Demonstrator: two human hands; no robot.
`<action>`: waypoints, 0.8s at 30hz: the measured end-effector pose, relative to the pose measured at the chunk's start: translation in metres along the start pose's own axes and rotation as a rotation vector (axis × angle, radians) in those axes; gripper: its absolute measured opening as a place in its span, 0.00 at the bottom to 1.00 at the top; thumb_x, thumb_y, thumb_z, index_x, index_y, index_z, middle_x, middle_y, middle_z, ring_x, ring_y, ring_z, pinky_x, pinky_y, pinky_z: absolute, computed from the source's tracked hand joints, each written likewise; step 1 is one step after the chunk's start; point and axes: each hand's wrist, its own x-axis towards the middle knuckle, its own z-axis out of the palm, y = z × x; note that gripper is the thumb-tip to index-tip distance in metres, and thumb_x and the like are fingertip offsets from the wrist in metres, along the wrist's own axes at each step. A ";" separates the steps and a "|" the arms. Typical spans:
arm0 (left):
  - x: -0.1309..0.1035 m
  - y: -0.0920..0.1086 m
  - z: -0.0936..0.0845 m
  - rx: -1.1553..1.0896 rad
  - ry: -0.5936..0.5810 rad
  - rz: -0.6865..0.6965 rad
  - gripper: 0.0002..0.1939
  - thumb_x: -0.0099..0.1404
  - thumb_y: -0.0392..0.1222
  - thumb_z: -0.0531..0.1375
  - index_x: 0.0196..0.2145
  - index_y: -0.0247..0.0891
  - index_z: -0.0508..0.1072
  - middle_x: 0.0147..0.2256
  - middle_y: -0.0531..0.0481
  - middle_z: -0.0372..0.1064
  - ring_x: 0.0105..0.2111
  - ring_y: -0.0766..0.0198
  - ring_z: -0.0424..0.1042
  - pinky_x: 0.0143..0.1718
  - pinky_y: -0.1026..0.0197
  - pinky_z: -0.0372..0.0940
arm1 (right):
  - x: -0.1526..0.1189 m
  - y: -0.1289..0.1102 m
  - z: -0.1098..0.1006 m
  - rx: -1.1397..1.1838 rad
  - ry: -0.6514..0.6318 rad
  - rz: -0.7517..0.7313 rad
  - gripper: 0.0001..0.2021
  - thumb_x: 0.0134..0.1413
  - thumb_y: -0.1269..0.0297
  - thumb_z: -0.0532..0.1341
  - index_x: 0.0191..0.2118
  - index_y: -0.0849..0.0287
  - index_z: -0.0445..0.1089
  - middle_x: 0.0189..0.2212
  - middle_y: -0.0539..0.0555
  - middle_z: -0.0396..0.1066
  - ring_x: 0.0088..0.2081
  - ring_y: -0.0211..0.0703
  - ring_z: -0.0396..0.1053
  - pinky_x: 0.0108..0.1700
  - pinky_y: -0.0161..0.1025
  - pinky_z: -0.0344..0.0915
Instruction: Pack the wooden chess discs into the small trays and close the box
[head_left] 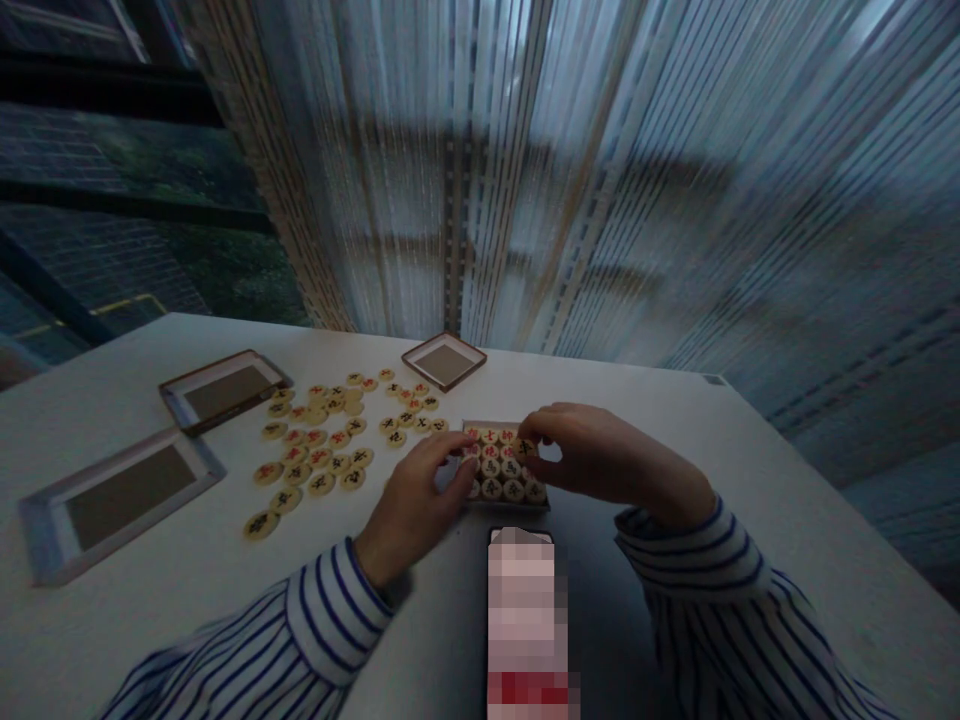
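The right hand [596, 455] pinches a round, cream, black-marked disc [524, 448] over a shallow, pale-rimmed rectangular box [510, 505]; left hand [416, 500] at its left side, cannot tell whether gripping

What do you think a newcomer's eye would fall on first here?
Probably the left hand and right hand at a box of round pieces near the centre, the right fingers on a black-marked piece. Next might come the loose pieces scattered to the left on the white table, and the striped curtain behind.
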 end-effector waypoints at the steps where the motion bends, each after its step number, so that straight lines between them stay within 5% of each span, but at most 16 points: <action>1: -0.002 -0.003 0.000 0.054 0.000 0.063 0.11 0.60 0.41 0.55 0.41 0.38 0.70 0.41 0.45 0.71 0.41 0.59 0.69 0.43 0.53 0.65 | 0.001 0.002 0.001 0.007 -0.025 0.006 0.09 0.50 0.63 0.56 0.36 0.58 0.70 0.31 0.54 0.72 0.31 0.40 0.66 0.30 0.34 0.56; 9: -0.011 -0.016 0.002 0.224 -0.004 0.251 0.13 0.62 0.38 0.54 0.44 0.37 0.67 0.42 0.44 0.71 0.43 0.59 0.69 0.44 0.54 0.66 | 0.008 0.012 0.013 0.018 -0.228 0.066 0.09 0.50 0.63 0.55 0.32 0.57 0.71 0.27 0.54 0.72 0.27 0.37 0.65 0.28 0.33 0.55; 24: -0.011 -0.014 0.001 0.232 -0.014 0.246 0.12 0.62 0.37 0.53 0.44 0.38 0.67 0.41 0.43 0.71 0.42 0.59 0.69 0.43 0.53 0.67 | 0.009 0.018 0.020 0.061 -0.298 0.087 0.10 0.48 0.63 0.56 0.35 0.57 0.72 0.29 0.54 0.73 0.28 0.38 0.66 0.27 0.33 0.56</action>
